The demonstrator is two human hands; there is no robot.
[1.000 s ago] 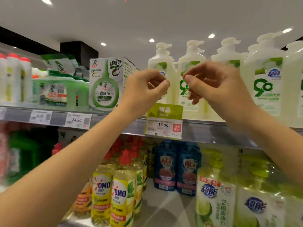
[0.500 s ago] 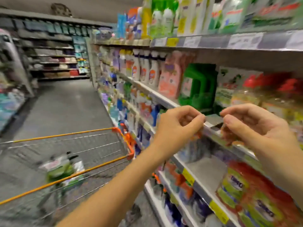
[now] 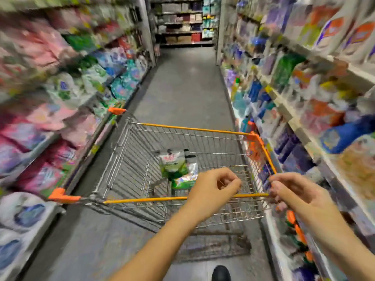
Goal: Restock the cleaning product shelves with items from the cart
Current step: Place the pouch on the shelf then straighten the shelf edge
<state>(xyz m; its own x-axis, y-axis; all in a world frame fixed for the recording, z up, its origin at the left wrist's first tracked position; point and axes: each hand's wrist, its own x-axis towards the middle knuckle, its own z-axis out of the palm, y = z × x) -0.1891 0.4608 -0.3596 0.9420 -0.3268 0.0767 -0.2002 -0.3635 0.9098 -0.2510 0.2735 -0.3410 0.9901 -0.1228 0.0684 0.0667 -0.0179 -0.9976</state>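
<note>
Head view, heavy motion blur at the sides. I'm looking down an aisle with a wire cart (image 3: 188,129) straight ahead on the grey floor (image 3: 182,84), its orange-edged rim close to the shelves on the right (image 3: 300,116). A second run of shelves (image 3: 67,110) lines the left side; I can't read the packs on either run.

The stock to shelve is in the cart: green-and-white packets (image 3: 173,164) lie on the basket bottom, about midway along the near edge, one leaning on another.

My left hand (image 3: 213,191) hangs over the cart's near rim bar, fingers curled in, thumb tip against the forefinger, nothing visible in the pinch. My right hand (image 3: 294,194) is at the near right corner of the rim, fingers curled. Its fingertips (image 3: 273,192) are blurred right at the end of the bar, and I can't tell whether they grip it or just sit beside it.

A dark shoe (image 3: 221,273) shows at the bottom edge.
</note>
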